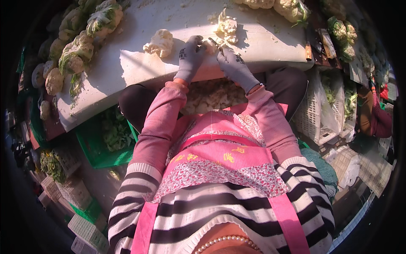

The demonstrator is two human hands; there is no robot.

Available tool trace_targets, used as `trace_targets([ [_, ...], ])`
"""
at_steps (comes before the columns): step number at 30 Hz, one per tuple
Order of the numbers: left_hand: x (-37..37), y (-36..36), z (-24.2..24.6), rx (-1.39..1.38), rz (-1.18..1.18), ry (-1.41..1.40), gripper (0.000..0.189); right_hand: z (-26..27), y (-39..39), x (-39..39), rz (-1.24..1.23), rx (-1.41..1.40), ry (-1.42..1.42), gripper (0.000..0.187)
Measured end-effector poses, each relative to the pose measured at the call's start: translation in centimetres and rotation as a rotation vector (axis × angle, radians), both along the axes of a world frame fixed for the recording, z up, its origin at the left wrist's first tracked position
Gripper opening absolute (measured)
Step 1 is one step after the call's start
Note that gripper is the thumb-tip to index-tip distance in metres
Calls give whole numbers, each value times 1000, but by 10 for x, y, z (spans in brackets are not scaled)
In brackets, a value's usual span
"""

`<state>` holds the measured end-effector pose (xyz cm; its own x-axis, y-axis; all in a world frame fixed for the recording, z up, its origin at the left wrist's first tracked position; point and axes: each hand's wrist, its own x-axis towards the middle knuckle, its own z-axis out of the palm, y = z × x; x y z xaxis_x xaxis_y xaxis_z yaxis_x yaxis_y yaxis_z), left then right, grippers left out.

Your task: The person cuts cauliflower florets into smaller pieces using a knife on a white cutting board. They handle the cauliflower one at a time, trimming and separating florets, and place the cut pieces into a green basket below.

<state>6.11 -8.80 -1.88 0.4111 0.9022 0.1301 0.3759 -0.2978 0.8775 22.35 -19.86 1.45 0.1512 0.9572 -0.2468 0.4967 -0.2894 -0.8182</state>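
My left hand [190, 58], in a grey knit glove, curls its fingers at the near edge of the white worktop [142, 68]. A pale cauliflower floret [210, 47] sits at its thumb and fingertips, between both hands. In the matching glove, my right hand [235, 66] grips a small dark knife [215, 43], its tip pointing towards the floret. Just beyond the knife stands a trimmed cauliflower piece [227, 29] with a bit of leaf. Left of my left hand lies another cauliflower chunk [159, 43]. Cut florets [212, 95] fill the space below the worktop, between my knees.
Whole cauliflowers [76, 52] line the left side; more cauliflowers [290, 11] lie at the far right. A wooden handle [308, 51] rests near the right corner. Below are a green crate [104, 162] with leaves and white crates [312, 111]. Another person [379, 117] is at far right.
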Motion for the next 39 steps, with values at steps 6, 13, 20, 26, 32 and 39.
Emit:
trace_targets([
  [6,5,-13,8,134,90,-190,31,-36,2,0,83,40,-215,28],
  [13,1,-21,4,121,-15,-46,31,-11,-22,-26,-187,-208,308,29],
  [20,12,-7,9,285,26,4,57,34,-69,15,-379,-211,610,28],
  [26,79,11,13,367,6,507,68,16,-5,59,-559,12,519,28],
  [32,46,-28,11,397,-61,329,26,13,-14,17,-455,-155,592,25],
  [39,-1,-57,52,487,-40,85,29,51,-38,32,-260,-163,374,32],
])
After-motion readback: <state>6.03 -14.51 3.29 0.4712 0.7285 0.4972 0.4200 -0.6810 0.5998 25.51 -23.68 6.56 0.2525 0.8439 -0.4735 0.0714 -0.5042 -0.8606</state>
